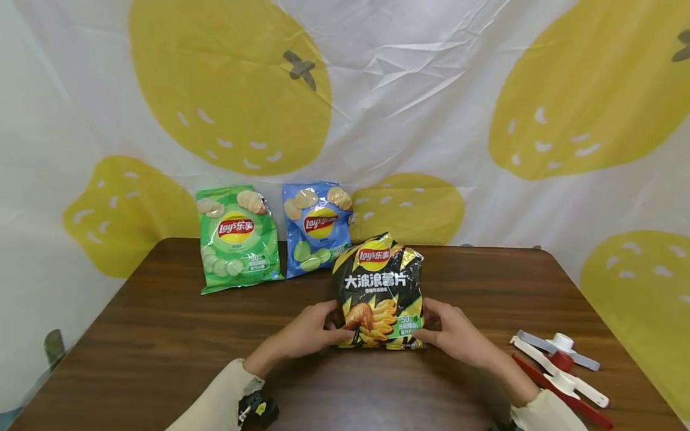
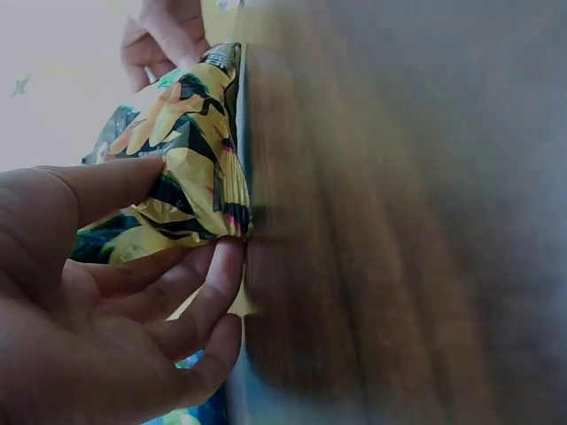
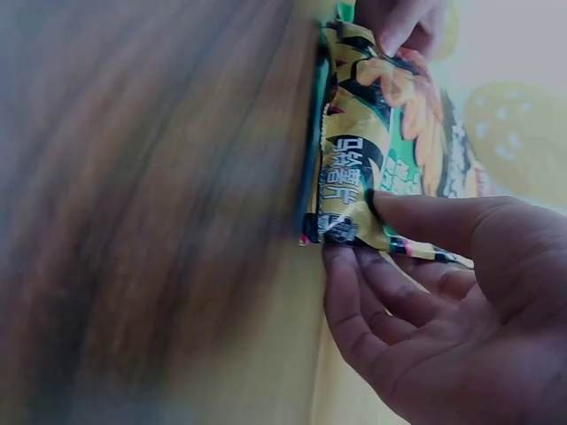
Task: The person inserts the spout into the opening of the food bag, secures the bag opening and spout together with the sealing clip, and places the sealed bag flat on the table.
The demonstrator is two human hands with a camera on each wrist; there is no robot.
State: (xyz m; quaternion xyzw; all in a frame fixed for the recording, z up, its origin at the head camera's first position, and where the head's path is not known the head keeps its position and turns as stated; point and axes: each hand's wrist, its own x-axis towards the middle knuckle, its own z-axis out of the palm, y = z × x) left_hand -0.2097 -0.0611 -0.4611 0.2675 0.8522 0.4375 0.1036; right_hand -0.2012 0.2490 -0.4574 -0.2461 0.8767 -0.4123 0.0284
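A black and yellow Lay's chip bag (image 1: 377, 293) stands upright at the middle of the wooden table, its front turned toward me. My left hand (image 1: 311, 327) grips its lower left side, thumb on the front and fingers behind. On the other side, my right hand (image 1: 458, 330) holds the lower right edge the same way. In the left wrist view, the thumb of the left hand (image 2: 106, 266) presses the bag's printed face (image 2: 182, 164). The right wrist view has the right hand (image 3: 461, 274) pinching the bag's bottom corner (image 3: 354, 168).
Behind and left, a green chip bag (image 1: 239, 239) and a blue chip bag (image 1: 317, 230) lean against the lemon-patterned cloth (image 1: 409, 120). At the right of the table (image 1: 162, 335) lie several bag clips (image 1: 563, 380) in white, red and grey, overlapping one another.
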